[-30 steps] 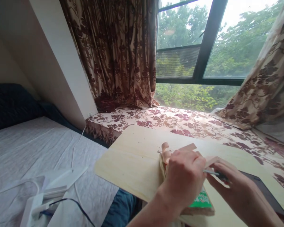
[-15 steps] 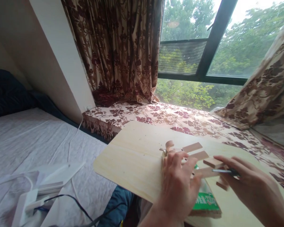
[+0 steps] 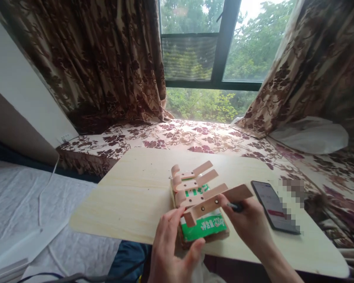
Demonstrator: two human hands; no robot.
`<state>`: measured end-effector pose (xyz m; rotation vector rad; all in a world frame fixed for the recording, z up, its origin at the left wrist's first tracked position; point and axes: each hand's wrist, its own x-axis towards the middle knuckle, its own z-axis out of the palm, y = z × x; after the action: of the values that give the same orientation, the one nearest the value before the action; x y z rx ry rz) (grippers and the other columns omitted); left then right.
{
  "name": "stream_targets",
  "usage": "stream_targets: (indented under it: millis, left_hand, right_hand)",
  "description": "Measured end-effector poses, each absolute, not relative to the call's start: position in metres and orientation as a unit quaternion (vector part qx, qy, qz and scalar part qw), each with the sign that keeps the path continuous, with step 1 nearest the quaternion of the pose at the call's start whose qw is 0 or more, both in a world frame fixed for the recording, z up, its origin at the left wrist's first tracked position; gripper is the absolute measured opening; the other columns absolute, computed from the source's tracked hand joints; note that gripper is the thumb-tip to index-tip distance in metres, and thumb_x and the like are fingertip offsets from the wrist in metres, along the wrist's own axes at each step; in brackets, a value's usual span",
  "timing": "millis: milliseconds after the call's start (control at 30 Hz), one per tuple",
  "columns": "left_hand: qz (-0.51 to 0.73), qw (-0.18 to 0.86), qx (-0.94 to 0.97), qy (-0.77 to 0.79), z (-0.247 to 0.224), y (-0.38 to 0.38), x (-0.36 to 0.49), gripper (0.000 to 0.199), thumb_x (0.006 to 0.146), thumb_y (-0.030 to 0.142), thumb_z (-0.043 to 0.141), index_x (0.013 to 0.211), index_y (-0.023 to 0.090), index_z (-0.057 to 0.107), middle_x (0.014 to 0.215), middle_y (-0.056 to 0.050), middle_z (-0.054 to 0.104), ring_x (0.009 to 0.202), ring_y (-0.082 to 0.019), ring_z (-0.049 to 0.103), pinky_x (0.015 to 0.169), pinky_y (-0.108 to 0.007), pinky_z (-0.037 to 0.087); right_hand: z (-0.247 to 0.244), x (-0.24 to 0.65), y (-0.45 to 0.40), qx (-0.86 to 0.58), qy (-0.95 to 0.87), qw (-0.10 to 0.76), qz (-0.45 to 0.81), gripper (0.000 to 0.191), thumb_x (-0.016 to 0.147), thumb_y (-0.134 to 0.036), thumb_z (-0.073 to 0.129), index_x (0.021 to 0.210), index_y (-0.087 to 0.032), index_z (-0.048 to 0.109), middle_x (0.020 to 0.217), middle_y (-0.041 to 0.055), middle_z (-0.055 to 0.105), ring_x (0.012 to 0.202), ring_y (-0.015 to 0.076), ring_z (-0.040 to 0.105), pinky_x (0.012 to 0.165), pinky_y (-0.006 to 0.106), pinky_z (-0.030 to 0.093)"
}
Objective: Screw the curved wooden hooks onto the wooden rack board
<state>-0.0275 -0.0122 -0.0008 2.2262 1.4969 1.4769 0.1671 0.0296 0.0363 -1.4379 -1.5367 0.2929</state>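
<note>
Several beige strips with curled left ends and dark holes lie across a green-and-white package (image 3: pixel 205 228) on the light wooden table (image 3: pixel 120 196). The nearest strip (image 3: pixel 209 205) is tilted, and its broad right end rises over the tabletop. My right hand (image 3: pixel 249 220) pinches this strip near its right part and also holds a slim dark tool (image 3: pixel 235 206) with a metal tip. My left hand (image 3: pixel 174 245) is at the package's near left side, thumb and fingers spread, with a fingertip by the strip's bent left end.
A dark phone (image 3: pixel 274 206) lies on the table to the right of my right hand. Beyond the table is a window seat with a floral cover (image 3: pixel 177 135). A bed (image 3: pixel 20 196) with a white cable is at the left. A white plastic bag (image 3: pixel 312 135) rests at the right.
The view has swung right, bringing the phone into sight. My left hand has drawn back toward me, uncovering the strips. My right hand has moved in, and the nearest strip now lies over the package.
</note>
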Motion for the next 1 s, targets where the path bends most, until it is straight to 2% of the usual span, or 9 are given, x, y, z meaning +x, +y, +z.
stream_targets:
  millis: [67, 200, 333, 533, 700, 867, 1000]
  left_hand:
    - [0.483, 0.035, 0.716, 0.504, -0.003, -0.009, -0.025, 0.051, 0.082, 0.03, 0.059, 0.129, 0.025, 0.042, 0.113, -0.007, 0.058, 0.104, -0.018, 0.058, 0.085, -0.03, 0.053]
    - [0.48, 0.041, 0.716, 0.506, -0.007, -0.001, -0.025, 0.028, 0.084, 0.023, 0.054, 0.112, 0.027, 0.053, 0.103, -0.004, 0.061, 0.098, -0.015, 0.06, 0.083, -0.027, 0.053]
    - [0.455, 0.051, 0.733, 0.502, -0.008, 0.001, -0.031, 0.023, 0.083, 0.026, 0.056, 0.106, 0.028, 0.056, 0.099, -0.002, 0.062, 0.096, -0.014, 0.061, 0.082, -0.024, 0.052]
    - [0.448, 0.059, 0.745, 0.491, -0.007, 0.001, -0.037, 0.023, 0.082, 0.027, 0.059, 0.104, 0.028, 0.057, 0.097, -0.001, 0.062, 0.091, -0.014, 0.062, 0.08, -0.023, 0.052]
    - [0.447, 0.059, 0.745, 0.492, -0.007, 0.001, -0.038, 0.022, 0.082, 0.027, 0.059, 0.104, 0.028, 0.058, 0.097, 0.0, 0.061, 0.09, -0.014, 0.061, 0.079, -0.022, 0.051]
    - [0.439, 0.059, 0.753, 0.486, -0.009, 0.003, -0.039, 0.023, 0.083, 0.027, 0.058, 0.106, 0.028, 0.056, 0.098, -0.001, 0.06, 0.09, -0.013, 0.061, 0.08, -0.022, 0.051]
    - [0.438, 0.053, 0.759, 0.479, -0.009, 0.003, -0.04, 0.024, 0.083, 0.026, 0.058, 0.107, 0.028, 0.055, 0.097, -0.001, 0.06, 0.089, -0.014, 0.061, 0.079, -0.023, 0.052]
  right_hand:
    - [0.028, 0.162, 0.032, -0.594, -0.608, 0.497, 0.176, 0.033, 0.078, -0.043, 0.059, 0.059, -0.016, 0.063, 0.052, 0.0035, 0.062, 0.046, 0.0155, 0.053, 0.044, 0.025, 0.043]
    - [0.021, 0.165, 0.032, -0.567, -0.609, 0.481, 0.275, 0.023, 0.076, -0.038, 0.06, 0.071, -0.016, 0.065, 0.061, 0.0036, 0.066, 0.056, 0.0178, 0.059, 0.05, 0.025, 0.047]
    - [0.02, 0.182, 0.027, -0.571, -0.606, 0.483, 0.271, 0.022, 0.08, -0.038, 0.057, 0.089, -0.018, 0.06, 0.067, -0.0002, 0.063, 0.055, 0.0138, 0.053, 0.051, 0.023, 0.044]
    - [0.018, 0.191, 0.025, -0.568, -0.621, 0.456, 0.289, 0.019, 0.083, -0.039, 0.054, 0.081, -0.02, 0.057, 0.061, -0.0033, 0.052, 0.051, 0.0112, 0.046, 0.048, 0.021, 0.041]
    - [0.014, 0.187, 0.031, -0.554, -0.619, 0.466, 0.303, 0.02, 0.083, -0.039, 0.054, 0.081, -0.02, 0.057, 0.072, -0.0006, 0.059, 0.062, 0.0131, 0.055, 0.054, 0.021, 0.044]
    - [0.009, 0.188, 0.029, -0.565, -0.6, 0.459, 0.332, 0.019, 0.084, -0.04, 0.053, 0.082, -0.02, 0.054, 0.064, -0.0036, 0.053, 0.053, 0.0112, 0.047, 0.048, 0.02, 0.04]
    - [0.009, 0.188, 0.026, -0.566, -0.599, 0.464, 0.325, 0.019, 0.083, -0.039, 0.054, 0.08, -0.021, 0.055, 0.065, -0.0026, 0.055, 0.055, 0.0123, 0.05, 0.05, 0.021, 0.041]
